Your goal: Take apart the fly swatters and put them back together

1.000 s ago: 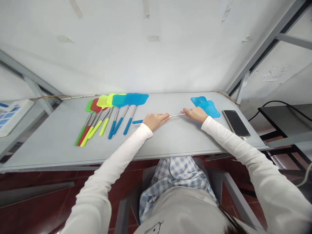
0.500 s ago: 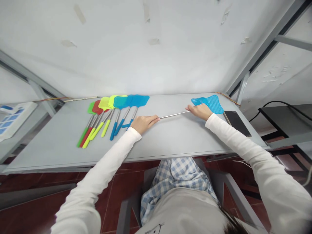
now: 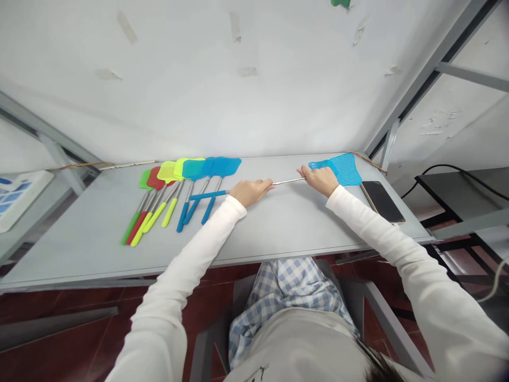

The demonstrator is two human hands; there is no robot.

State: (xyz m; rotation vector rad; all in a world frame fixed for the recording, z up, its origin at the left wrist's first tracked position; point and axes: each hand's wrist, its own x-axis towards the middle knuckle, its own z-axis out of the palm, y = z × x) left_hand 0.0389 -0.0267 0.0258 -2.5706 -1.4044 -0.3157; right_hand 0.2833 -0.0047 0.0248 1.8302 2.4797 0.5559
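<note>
A blue fly swatter (image 3: 209, 195) lies crosswise in both my hands, its telescopic metal rod running between them. My left hand (image 3: 250, 192) is closed around the rod, and the blue handle sticks out to its left. My right hand (image 3: 321, 179) grips the rod's other end, close to the blue mesh head (image 3: 347, 168). The fingers hide where rod and head meet. To the left lie several other swatters in a fanned row: green (image 3: 131, 228), red (image 3: 138, 228), yellow (image 3: 170, 212) and blue (image 3: 225, 166).
A dark smartphone (image 3: 382, 201) lies on the grey table (image 3: 286, 228) at right. Behind the table stands a white wall (image 3: 254, 116). Metal frame posts (image 3: 392, 143) rise at both sides. A white tray with blue pieces (image 3: 22, 196) is at far left.
My left hand has moved right, nearer my right hand, and the visible rod between them is shorter. The swatter's handle now shows more fully left of my left hand. The view has shifted slightly.
</note>
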